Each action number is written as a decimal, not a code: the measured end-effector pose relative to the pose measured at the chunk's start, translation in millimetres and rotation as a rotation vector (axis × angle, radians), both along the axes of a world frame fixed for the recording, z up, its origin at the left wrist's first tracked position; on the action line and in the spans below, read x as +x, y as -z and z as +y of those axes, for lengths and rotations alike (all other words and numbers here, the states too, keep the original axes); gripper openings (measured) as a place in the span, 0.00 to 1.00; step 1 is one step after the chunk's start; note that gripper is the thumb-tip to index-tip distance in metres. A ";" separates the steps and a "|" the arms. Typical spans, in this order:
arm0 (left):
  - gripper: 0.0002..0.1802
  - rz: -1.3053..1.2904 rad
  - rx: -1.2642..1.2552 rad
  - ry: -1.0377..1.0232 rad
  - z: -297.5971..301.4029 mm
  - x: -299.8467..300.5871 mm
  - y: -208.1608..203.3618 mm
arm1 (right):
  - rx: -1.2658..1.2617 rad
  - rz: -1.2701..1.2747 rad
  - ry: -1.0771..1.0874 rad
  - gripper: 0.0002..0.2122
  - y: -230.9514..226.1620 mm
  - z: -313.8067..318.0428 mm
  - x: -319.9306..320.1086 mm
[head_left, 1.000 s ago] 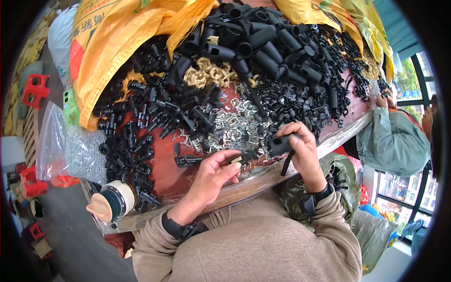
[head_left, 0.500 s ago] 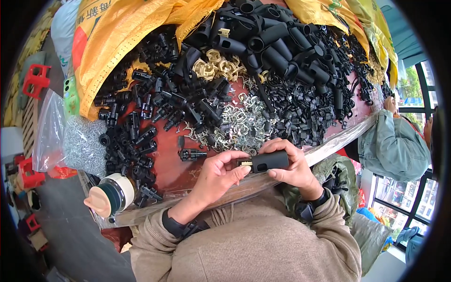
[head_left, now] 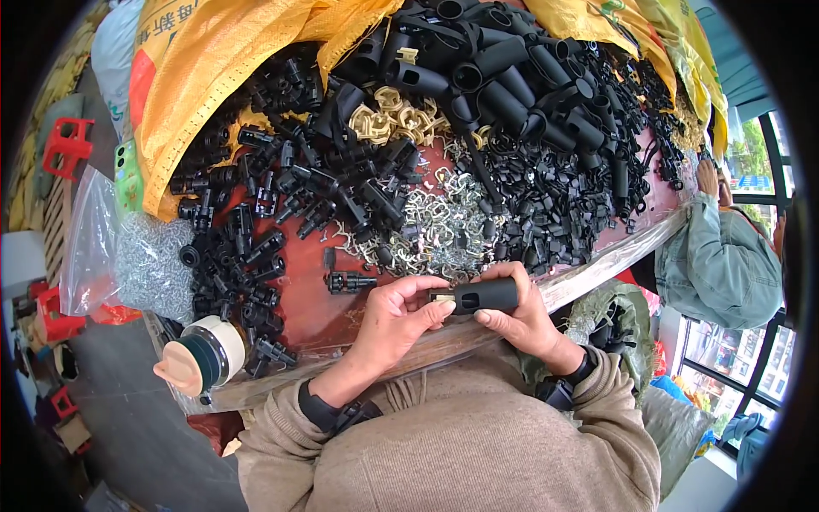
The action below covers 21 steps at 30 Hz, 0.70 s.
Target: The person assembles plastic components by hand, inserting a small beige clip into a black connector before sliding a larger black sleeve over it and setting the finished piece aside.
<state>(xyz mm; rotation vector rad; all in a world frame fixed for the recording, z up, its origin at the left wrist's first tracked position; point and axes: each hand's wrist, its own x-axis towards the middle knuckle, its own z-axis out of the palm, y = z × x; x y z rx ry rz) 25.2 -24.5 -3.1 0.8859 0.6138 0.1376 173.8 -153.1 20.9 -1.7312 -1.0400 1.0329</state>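
Observation:
Near the table's front edge, my right hand (head_left: 531,317) grips a black plastic tube (head_left: 493,294) with a rectangular slot in its side. My left hand (head_left: 401,316) pinches a cream plastic piece (head_left: 443,297) at the tube's left end; the fingers partly hide it, and how deep it sits cannot be made out. Left of my left hand lies a black ribbed cylindrical part (head_left: 350,282) on the red tabletop (head_left: 311,311). Just beyond my hands spreads a pile of pale metal clips (head_left: 439,218), with small black pieces (head_left: 550,200) to its right.
Black tubes (head_left: 503,102) heap at the back, beside cream rings (head_left: 388,119). Black assemblies (head_left: 247,247) cover the left side. A bag of screws (head_left: 153,260) and a lidded bottle (head_left: 205,354) stand at the left edge. Yellow sacks (head_left: 222,77) frame the back. A person (head_left: 721,256) sits at right.
The black tube has turned slightly so its slot faces me more, and it has shifted a little left with my right hand. My left hand keeps its pinch.

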 end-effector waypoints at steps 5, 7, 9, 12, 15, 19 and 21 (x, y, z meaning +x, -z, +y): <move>0.15 0.008 -0.150 -0.055 -1.5 -0.3 6.0 | -0.001 -0.088 -0.029 0.23 -0.5 -2.5 -2.6; 0.15 0.012 -0.142 -0.051 -1.6 0.2 6.2 | 0.007 -0.086 -0.028 0.23 0.5 -2.1 -3.2; 0.15 0.019 -0.126 -0.043 -1.5 0.6 6.1 | 0.014 -0.148 -0.024 0.23 1.2 -1.6 -3.6; 0.15 0.048 -0.086 -0.032 1.5 2.2 1.7 | 0.009 -0.175 0.000 0.23 4.4 -2.6 -6.5; 0.16 0.060 -0.086 -0.025 3.0 3.5 2.1 | -0.005 -0.169 0.045 0.23 9.3 -4.3 -9.5; 0.16 0.063 -0.164 -0.028 3.6 6.3 2.0 | 0.037 -0.170 0.053 0.23 14.0 -4.9 -10.7; 0.16 0.080 -0.240 -0.035 3.9 7.9 0.7 | 0.008 -0.036 0.094 0.22 18.3 -5.2 -14.7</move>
